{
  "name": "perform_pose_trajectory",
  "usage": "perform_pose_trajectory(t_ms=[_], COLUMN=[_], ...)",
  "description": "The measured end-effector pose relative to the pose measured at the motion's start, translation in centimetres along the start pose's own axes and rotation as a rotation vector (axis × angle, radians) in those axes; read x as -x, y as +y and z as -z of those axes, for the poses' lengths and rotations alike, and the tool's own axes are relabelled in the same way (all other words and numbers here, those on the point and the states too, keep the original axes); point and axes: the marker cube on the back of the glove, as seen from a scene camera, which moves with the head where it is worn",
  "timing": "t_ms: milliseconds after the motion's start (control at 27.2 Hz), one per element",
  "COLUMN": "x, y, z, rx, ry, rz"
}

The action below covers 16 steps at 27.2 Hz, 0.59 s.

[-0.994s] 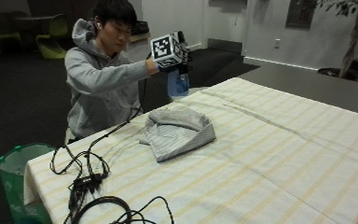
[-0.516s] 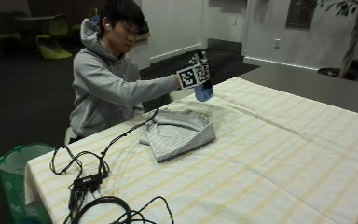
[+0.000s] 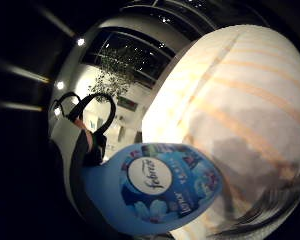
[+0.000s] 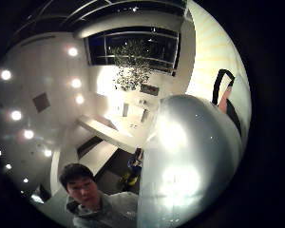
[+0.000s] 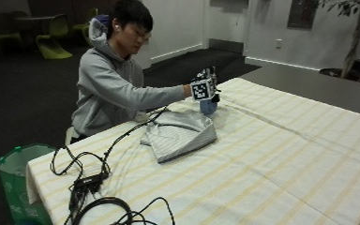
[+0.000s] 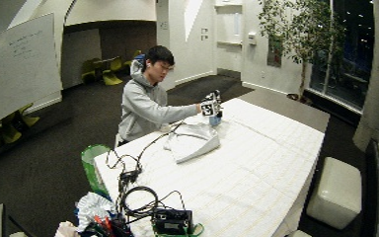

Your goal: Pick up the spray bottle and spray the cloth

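Note:
A blue spray bottle [image 5: 208, 106] is held upright in my gloved right hand [image 5: 205, 87], whose fingers curl round its top. It stands at table height just beyond the far edge of the grey striped cloth [image 5: 180, 133]; whether its base touches the table I cannot tell. In the little finger side palm view the bottle's blue labelled body [image 3: 160, 187] fills the space near the palm, with the cloth [image 3: 250, 155] beside it. The thumb side palm view shows the bottle [image 4: 190, 161] as a large pale shape. In the wide outside view, hand [image 6: 210, 105] and bottle [image 6: 214, 119] sit behind the cloth [image 6: 193, 140].
A yellow-striped tablecloth [image 5: 280, 159] covers the table. Black cables [image 5: 99, 183] trail from the hand across the near left corner. A green bin [image 5: 18, 178] stands on the floor by that corner. The person sits at the table's far left side.
My hand has brought the bottle down from chest height to table level, ending just behind the cloth. The cloth has not moved.

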Motion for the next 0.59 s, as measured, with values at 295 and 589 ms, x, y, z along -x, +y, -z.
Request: perform_pose_trajectory(t_ms=[295,589], x=[-0.5,1.6], y=[0.3,4.0], z=[1.3,6.4], rx=[0.216,0.234], ry=[0.054,0.097], rz=[-0.032,-0.015])
